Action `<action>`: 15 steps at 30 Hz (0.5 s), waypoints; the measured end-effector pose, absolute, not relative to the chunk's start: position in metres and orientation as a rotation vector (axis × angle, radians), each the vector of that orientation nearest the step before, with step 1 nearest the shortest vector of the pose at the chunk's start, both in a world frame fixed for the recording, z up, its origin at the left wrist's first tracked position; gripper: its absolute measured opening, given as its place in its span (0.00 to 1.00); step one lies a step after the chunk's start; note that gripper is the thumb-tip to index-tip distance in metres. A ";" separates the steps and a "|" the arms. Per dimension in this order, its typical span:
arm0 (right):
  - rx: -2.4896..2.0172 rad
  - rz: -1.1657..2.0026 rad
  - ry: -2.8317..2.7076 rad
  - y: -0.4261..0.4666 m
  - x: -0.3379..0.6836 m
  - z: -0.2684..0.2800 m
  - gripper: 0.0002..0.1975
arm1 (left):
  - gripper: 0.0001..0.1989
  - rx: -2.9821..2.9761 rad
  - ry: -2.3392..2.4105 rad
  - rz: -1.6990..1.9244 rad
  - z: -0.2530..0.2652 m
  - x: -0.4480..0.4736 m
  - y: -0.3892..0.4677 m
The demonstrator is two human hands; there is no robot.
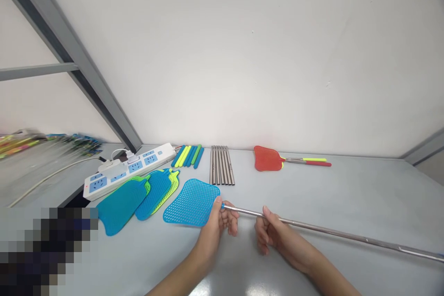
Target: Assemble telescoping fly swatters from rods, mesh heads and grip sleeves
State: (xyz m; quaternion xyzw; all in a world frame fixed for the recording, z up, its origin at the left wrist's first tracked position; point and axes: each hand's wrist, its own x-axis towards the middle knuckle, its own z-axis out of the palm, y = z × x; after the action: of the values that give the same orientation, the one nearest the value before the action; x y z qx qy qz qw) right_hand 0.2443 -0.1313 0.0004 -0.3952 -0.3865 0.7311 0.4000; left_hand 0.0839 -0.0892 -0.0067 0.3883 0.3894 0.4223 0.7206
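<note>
A blue fly swatter with a perforated head [193, 201] lies across both hands, its telescopic metal rod [329, 230] drawn out long toward the right edge. My left hand [219, 219] is closed on the neck, thumb on top where head and rod meet. Farther along, my right hand [272, 227] grips the rod between thumb and fingers. The rod's far end runs to the frame edge, with only a bit of blue showing there. Left of the held swatter are loose blue heads [123, 203] overlapping yellow-green ones [169, 192].
Several short metal rods [222, 166] lie in a row near the wall, beside coloured handle grips [188, 156]. A red swatter [268, 159] rests at back right over a yellow one. A white power strip [128, 171] with plugs stands at left, near blurred plastic-wrapped items [52, 152].
</note>
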 end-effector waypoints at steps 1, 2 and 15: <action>-1.005 1.838 -0.971 -0.131 0.245 0.002 0.24 | 0.20 0.851 0.867 0.955 -0.006 0.083 -0.088; -1.020 1.823 -0.982 -0.131 0.246 0.003 0.24 | 0.20 0.854 0.877 0.981 -0.006 0.083 -0.087; -1.211 1.566 -1.363 -0.131 0.240 0.007 0.18 | 0.20 0.871 1.042 1.257 0.000 0.081 -0.076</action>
State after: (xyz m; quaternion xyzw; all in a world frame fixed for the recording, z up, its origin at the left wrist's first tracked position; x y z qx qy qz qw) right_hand 0.2403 -0.1314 0.0067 -0.4698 -0.5288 0.6079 0.3608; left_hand 0.0807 -0.0762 0.0005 0.3761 0.4500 0.5425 0.6015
